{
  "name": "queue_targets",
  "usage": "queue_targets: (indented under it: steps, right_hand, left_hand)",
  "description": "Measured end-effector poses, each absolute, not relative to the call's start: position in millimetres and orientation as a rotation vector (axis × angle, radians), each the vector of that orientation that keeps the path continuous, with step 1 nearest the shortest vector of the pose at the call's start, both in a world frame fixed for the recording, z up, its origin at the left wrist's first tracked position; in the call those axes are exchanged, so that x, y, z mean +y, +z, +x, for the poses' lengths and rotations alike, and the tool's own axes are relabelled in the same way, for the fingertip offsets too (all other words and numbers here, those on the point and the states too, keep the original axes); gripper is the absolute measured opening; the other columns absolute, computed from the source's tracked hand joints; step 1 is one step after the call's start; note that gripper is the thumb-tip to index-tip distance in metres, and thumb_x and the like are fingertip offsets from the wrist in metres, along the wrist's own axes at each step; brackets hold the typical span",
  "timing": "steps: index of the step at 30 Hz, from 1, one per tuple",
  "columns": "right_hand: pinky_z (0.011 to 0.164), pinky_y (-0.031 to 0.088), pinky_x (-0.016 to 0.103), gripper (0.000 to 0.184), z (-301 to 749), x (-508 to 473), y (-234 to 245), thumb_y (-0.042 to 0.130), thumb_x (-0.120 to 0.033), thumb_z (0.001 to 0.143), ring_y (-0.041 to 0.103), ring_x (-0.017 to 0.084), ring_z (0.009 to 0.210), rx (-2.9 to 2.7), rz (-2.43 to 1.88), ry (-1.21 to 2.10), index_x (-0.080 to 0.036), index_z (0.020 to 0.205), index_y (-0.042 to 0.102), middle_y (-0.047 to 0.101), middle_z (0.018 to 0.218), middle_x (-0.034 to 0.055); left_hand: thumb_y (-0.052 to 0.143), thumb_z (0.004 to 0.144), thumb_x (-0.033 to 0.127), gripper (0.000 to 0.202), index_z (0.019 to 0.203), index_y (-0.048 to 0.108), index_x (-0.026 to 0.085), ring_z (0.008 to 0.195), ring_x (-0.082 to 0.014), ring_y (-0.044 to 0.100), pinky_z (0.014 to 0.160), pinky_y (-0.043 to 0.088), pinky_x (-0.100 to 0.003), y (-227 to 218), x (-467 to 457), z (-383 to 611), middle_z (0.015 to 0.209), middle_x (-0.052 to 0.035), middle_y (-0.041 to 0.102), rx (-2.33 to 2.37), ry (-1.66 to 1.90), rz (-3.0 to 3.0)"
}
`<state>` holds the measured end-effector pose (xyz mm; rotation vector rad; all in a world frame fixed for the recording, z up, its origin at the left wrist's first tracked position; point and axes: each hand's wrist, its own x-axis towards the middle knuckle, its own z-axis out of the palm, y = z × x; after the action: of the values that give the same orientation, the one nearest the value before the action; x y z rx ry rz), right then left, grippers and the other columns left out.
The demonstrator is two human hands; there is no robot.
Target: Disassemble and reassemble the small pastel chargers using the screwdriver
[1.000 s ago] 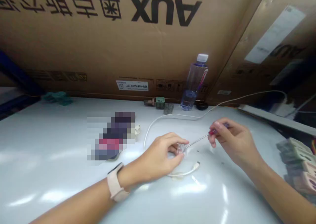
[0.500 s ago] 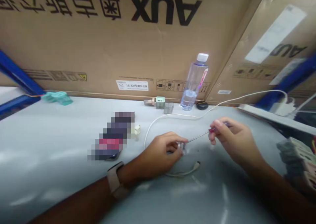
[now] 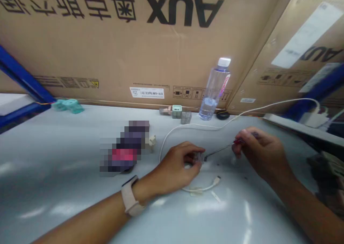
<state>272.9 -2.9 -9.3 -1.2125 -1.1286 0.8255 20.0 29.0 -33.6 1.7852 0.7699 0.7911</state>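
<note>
The left hand (image 3: pixel 174 168) is curled and presses a small clear part (image 3: pixel 200 157) down near the middle of the white table (image 3: pixel 53 147) (the fingers half hide this part, so I cannot tell its exact kind). The right hand (image 3: pixel 262 154) pinches the red handle of a thin screwdriver (image 3: pixel 217 151) between thumb and fingers, and its tip touches or almost touches the part. If the tip slips off the part, for example from too much pressing, it can stab the left fingers or scratch the part. The long white cable (image 3: pixel 188 126) lying behind can also pull the part aside if it is dragged. I count 2 hands, 1 screwdriver, 1 long cable, 1 short white cable (image 3: pixel 204 188), 1 water bottle (image 3: pixel 213 93) and 2 cardboard cartons (image 3: pixel 161 39).
</note>
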Motion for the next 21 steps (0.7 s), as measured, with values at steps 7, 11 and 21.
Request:
queue_targets:
  steps: [7, 11, 21]
  right_hand:
    - [0.052, 0.048, 0.029, 0.045, 271.3, -2.4, -10.5, 0.087, -0.063, 0.083, 0.059, 0.014, 0.047, -1.115, -1.249, 0.785, -0.022, 0.072, 0.071, 0.066, 0.053, -0.0016]
    - [0.053, 0.049, 0.029, 0.043, 271.7, -3.1, -12.3, 0.086, -0.060, 0.085, 0.060, 0.015, 0.048, -1.124, -1.272, 0.788, -0.021, 0.073, 0.071, 0.067, 0.054, -0.0007]
    - [0.054, 0.049, 0.028, 0.043, 267.0, -2.9, -13.4, 0.086, -0.059, 0.085, 0.061, 0.014, 0.048, -1.134, -1.258, 0.840, -0.021, 0.072, 0.071, 0.067, 0.055, -0.0010]
  left_hand:
    - [0.071, 0.091, 0.018, 0.035, 0.125, 0.078, 0.014, 0.101, -0.0204, 0.075, 0.095, 0.065, -0.035, -35.0, 28.9, 20.1, 0.124, -0.0120, 0.073, 0.789, 0.818, 1.799]
    - [0.071, 0.091, 0.017, 0.035, 0.125, 0.078, 0.015, 0.101, -0.0202, 0.075, 0.095, 0.065, -0.034, -36.3, 29.2, 20.7, 0.122, -0.0115, 0.073, 0.781, 0.808, 1.820]
    - [0.070, 0.091, 0.015, 0.032, 0.122, 0.079, 0.016, 0.099, -0.0193, 0.075, 0.093, 0.065, -0.032, -33.3, 26.9, 22.1, 0.120, -0.0108, 0.075, 0.761, 0.816, 1.837]
